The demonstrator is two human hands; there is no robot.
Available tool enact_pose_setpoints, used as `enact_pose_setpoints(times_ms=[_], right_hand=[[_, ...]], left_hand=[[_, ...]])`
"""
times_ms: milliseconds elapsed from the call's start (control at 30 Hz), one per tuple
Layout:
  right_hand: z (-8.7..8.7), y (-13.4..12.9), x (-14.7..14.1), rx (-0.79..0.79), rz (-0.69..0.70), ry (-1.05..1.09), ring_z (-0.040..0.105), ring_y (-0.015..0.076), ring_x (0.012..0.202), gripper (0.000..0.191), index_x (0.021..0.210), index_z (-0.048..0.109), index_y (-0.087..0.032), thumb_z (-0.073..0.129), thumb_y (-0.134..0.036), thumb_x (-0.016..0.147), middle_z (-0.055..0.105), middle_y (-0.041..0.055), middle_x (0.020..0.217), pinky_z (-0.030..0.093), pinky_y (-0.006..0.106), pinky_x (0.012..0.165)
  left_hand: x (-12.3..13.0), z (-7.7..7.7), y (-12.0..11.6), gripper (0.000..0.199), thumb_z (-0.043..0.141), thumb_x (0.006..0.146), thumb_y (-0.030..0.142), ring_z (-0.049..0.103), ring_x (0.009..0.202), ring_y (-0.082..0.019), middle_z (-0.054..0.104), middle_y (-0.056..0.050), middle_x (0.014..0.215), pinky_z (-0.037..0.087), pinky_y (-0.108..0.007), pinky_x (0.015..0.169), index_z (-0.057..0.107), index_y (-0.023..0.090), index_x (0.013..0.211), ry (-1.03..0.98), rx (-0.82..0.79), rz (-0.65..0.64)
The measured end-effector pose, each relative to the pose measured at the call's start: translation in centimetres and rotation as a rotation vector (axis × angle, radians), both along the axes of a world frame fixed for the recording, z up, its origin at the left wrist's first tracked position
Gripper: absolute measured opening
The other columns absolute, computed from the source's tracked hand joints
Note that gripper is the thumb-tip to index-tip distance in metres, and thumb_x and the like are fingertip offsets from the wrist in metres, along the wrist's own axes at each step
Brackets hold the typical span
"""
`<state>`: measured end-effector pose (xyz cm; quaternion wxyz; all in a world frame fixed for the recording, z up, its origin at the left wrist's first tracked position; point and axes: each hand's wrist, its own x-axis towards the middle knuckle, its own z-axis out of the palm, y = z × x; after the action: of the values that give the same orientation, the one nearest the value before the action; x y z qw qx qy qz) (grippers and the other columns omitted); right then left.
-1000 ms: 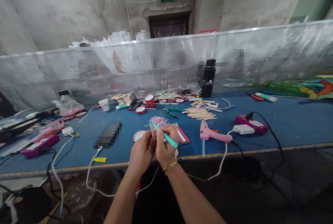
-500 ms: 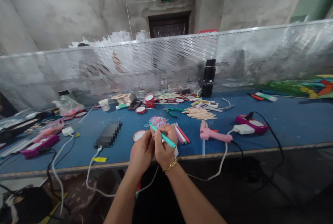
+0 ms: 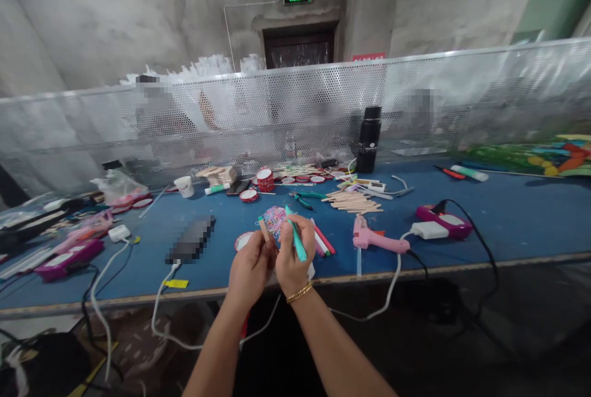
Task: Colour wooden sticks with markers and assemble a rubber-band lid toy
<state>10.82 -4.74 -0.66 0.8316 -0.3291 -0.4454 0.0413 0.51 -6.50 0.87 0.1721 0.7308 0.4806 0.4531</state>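
Observation:
Closed round a wooden craft stick (image 3: 264, 229) is my left hand (image 3: 250, 264); the stick points up and its top end is coloured green. My right hand (image 3: 293, 261) grips a turquoise marker (image 3: 297, 240) like a pen, its tip apart from the stick. Beyond my fingers lies a pile of small multicoloured loops (image 3: 274, 220). A round white disc with a red rim (image 3: 243, 240) rests left of my left hand. To the right of my right hand lie several markers, among them a red one (image 3: 325, 237).
A pink glue gun (image 3: 376, 239) lies to the right, its cable hanging over the table edge. Loose craft sticks (image 3: 353, 201), green-handled pliers (image 3: 302, 200) and a black bottle (image 3: 369, 140) are farther back. A phone (image 3: 191, 240) with a white cable lies left.
The marker has swung away from the stick to the right and points more steeply upward. The stick's green end now shows. The left hand has hardly moved.

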Motion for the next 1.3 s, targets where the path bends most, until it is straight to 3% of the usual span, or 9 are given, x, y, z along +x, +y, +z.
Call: enact_pose_setpoints(times_ms=[200, 567, 800, 1000, 1300], right_hand=[[0.11, -0.04, -0.06, -0.030, 0.041, -0.038, 0.067, 0.0184, 0.080, 0.023, 0.105, 0.067, -0.023, 0.051, -0.039, 0.107, 0.069, 0.0029, 0.088, 0.056, 0.035, 0.077], [0.18, -0.02, -0.02, -0.090, 0.102, -0.049, 0.067, 0.0222, 0.085, 0.041, 0.101, 0.076, -0.023, 0.041, -0.044, 0.110, 0.065, 0.0027, 0.079, 0.056, 0.040, 0.083], [-0.08, 0.14, -0.04, -0.124, 0.111, -0.002, 0.065, 0.0179, 0.079, 0.027, 0.114, 0.066, -0.020, 0.049, -0.039, 0.106, 0.069, 0.0047, 0.093, 0.055, 0.032, 0.071], [0.15, 0.11, -0.04, -0.126, 0.111, -0.023, 0.066, 0.0184, 0.082, 0.016, 0.100, 0.066, -0.021, 0.056, -0.034, 0.101, 0.068, 0.0031, 0.090, 0.056, 0.034, 0.077], [0.18, -0.06, -0.19, -0.157, 0.102, -0.027, 0.064, 0.0168, 0.074, 0.012, 0.096, 0.062, -0.021, 0.061, -0.032, 0.099, 0.066, 0.0012, 0.085, 0.055, 0.031, 0.069]], left_hand=[[-0.02, 0.04, 0.40, 0.027, 0.046, 0.101, 0.045, 0.054, 0.071, -0.018, 0.059, 0.001, 0.077, 0.046, -0.028, 0.068, 0.057, 0.024, 0.087, -0.091, -0.010, -0.017], [-0.42, -0.21, 0.27, 0.023, 0.050, 0.100, 0.039, 0.060, 0.072, -0.020, 0.069, 0.000, 0.080, 0.045, -0.030, 0.070, 0.060, 0.024, 0.086, -0.047, -0.030, -0.022], [-0.26, -0.11, 0.28, 0.032, 0.047, 0.101, 0.045, 0.057, 0.066, -0.019, 0.067, 0.000, 0.073, 0.043, -0.030, 0.065, 0.058, 0.024, 0.080, -0.038, -0.052, 0.007], [-0.27, 0.23, 0.33, 0.033, 0.047, 0.100, 0.045, 0.056, 0.066, -0.018, 0.065, 0.001, 0.071, 0.041, -0.029, 0.064, 0.058, 0.024, 0.077, -0.018, -0.052, 0.023], [-0.26, 0.35, 0.35, 0.034, 0.048, 0.101, 0.046, 0.054, 0.065, -0.018, 0.062, 0.001, 0.070, 0.037, -0.029, 0.063, 0.054, 0.024, 0.076, 0.013, -0.062, -0.002]])
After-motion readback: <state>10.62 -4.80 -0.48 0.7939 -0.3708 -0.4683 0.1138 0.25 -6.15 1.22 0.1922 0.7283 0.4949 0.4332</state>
